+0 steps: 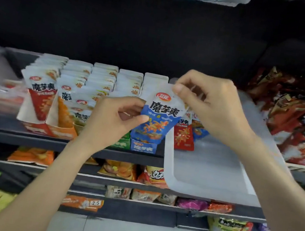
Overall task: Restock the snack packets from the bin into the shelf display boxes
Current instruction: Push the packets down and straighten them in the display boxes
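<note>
The blue packet (158, 120) at the frame's centre reads 魔芋爽 under a red oval logo too small to read; the red packet (40, 96) at left carries the same three characters, and so does the blue display box (143, 147). A price tag (95, 203) at lower centre reads 2.5

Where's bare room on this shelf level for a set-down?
Free: the near floor of the white bin, between its front rim and the red packets at its far end. Crowded: the display boxes left of it, and the stacked red bags to its right.
</note>
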